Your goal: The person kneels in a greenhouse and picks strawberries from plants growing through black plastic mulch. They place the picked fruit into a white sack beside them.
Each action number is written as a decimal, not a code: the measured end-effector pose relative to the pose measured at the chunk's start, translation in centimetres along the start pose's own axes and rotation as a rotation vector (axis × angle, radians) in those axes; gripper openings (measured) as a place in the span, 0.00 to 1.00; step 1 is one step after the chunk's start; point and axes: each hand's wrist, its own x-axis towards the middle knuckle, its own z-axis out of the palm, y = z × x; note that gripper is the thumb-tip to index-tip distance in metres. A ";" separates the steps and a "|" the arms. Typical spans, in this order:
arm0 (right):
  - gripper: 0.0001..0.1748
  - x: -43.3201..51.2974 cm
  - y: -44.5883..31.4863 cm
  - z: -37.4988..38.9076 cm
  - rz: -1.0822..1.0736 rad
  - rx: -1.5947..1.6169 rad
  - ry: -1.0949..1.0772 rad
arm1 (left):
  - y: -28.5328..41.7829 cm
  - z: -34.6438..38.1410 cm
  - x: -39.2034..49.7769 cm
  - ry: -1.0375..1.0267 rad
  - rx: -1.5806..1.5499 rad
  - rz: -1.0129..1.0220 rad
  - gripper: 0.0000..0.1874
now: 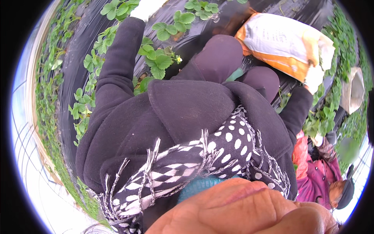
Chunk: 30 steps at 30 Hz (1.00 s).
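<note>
My left hand [147, 9], in a white glove, reaches to the top edge of the view beside strawberry plants [159, 60]; its fingers are cut off or too bright to make out. At the right, my right hand [314, 79], also gloved in white, grips the edge of a white and orange sack [280, 38] at its lower right end. The sack lies on its side beyond my knees and bears writing. What it holds is hidden. Black plastic mulch film [79, 58] covers the beds around the plants. One plant near my knees has a white flower [178, 59].
Another person [318, 175] in a purple-red jacket and dark cap is close at my lower right, a white-gloved hand near the plants. A pale open container [352, 90] stands among the right rows. Further strawberry rows [48, 96] run along the left, beside a pale frame.
</note>
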 end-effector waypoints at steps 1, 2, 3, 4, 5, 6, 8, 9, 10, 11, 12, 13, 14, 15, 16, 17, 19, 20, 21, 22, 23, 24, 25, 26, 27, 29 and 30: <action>0.24 2.5 0.0 -1.3 -0.080 0.042 -0.002 | -1.8 -0.3 0.6 0.023 0.071 0.063 0.16; 0.23 4.5 -0.2 -2.2 -0.092 -0.060 0.005 | -3.3 0.0 0.7 0.040 0.142 0.126 0.16; 0.22 5.4 -0.4 -2.8 -0.118 0.022 0.252 | -4.6 0.4 0.8 0.053 0.211 0.190 0.16; 0.22 6.1 -0.4 -3.1 -0.152 0.100 0.223 | -5.5 1.0 0.8 0.038 0.221 0.143 0.16; 0.22 5.8 -0.3 -3.1 -0.184 0.174 0.188 | -6.1 1.8 0.8 0.009 0.235 0.146 0.16; 0.23 4.8 -0.2 -2.7 -0.144 0.171 0.131 | -6.3 2.8 1.0 -0.018 0.246 0.153 0.17; 0.25 1.5 0.1 -1.8 -0.060 0.162 0.019 | -6.1 4.4 1.9 -0.200 0.142 0.044 0.25; 0.26 -0.5 0.0 -1.5 0.077 0.184 -0.091 | -5.8 5.3 2.3 -0.183 0.146 0.045 0.29; 0.27 -2.4 0.0 -1.8 0.217 0.203 -0.198 | -5.5 6.2 2.7 -0.167 0.150 0.047 0.32; 0.29 -3.9 -0.2 -2.5 0.291 0.276 -0.259 | -5.2 7.0 3.1 -0.148 0.155 0.051 0.35; 0.29 -5.0 -0.7 -3.7 0.320 0.436 -0.249 | -5.0 7.2 3.6 -0.218 0.149 0.070 0.41; 0.30 -5.9 -1.7 -5.3 0.350 0.595 -0.241 | -4.8 7.7 3.9 -0.187 0.156 0.095 0.41; 0.30 -6.4 -2.9 -7.4 0.338 0.489 -0.073 | -4.5 8.1 4.2 -0.157 0.164 0.121 0.41; 0.30 -6.3 -4.5 -9.6 0.321 0.386 0.098 | -4.3 8.4 4.4 -0.122 0.174 0.146 0.40; 0.30 -6.1 -6.7 -11.7 0.301 0.282 0.271 | -4.2 8.6 4.6 -0.116 0.188 0.138 0.38; 0.31 -6.0 -9.4 -13.4 0.206 0.467 0.377 | -4.1 8.7 4.6 -0.064 0.180 0.167 0.37; 0.32 -6.5 -15.5 -16.1 0.110 0.855 0.243 | -4.0 8.6 4.7 0.035 0.165 0.227 0.35; 0.29 -6.5 -19.3 -16.4 -0.195 0.747 0.184 | -4.2 8.5 4.7 -0.055 0.173 0.202 0.34; 0.27 -6.4 -22.9 -16.4 -0.494 0.627 0.122 | -4.4 8.3 4.8 -0.145 0.183 0.179 0.34; 0.26 -5.4 -26.1 -16.0 -0.783 0.805 -0.036 | -4.7 8.1 4.8 -0.235 0.191 0.153 0.33; 0.26 -5.5 -29.7 -15.0 -0.775 0.781 -0.125 | -5.1 8.0 4.6 -0.229 0.181 0.174 0.33; 0.27 -5.5 -33.1 -13.9 -0.766 0.757 -0.213 | -5.6 8.0 4.5 -0.223 0.171 0.195 0.33; 0.28 -5.4 -36.0 -12.5 -0.756 0.731 -0.301 | -6.0 8.0 4.3 -0.218 0.161 0.217 0.33; 0.28 -5.3 -38.5 -11.0 -0.731 0.704 -0.337 | -6.4 8.0 4.1 -0.171 0.151 0.253 0.33; 0.27 -5.2 -40.5 -9.4 -0.706 0.677 -0.374 | -6.7 7.9 4.0 -0.125 0.141 0.287 0.33; 0.24 -5.4 -43.4 -6.3 -0.731 0.683 -0.397 | -6.9 7.8 4.0 -0.105 0.130 0.334 0.34; 0.22 -5.7 -44.5 -5.0 -0.746 0.685 -0.406 | -6.7 7.8 4.1 -0.128 0.128 0.347 0.35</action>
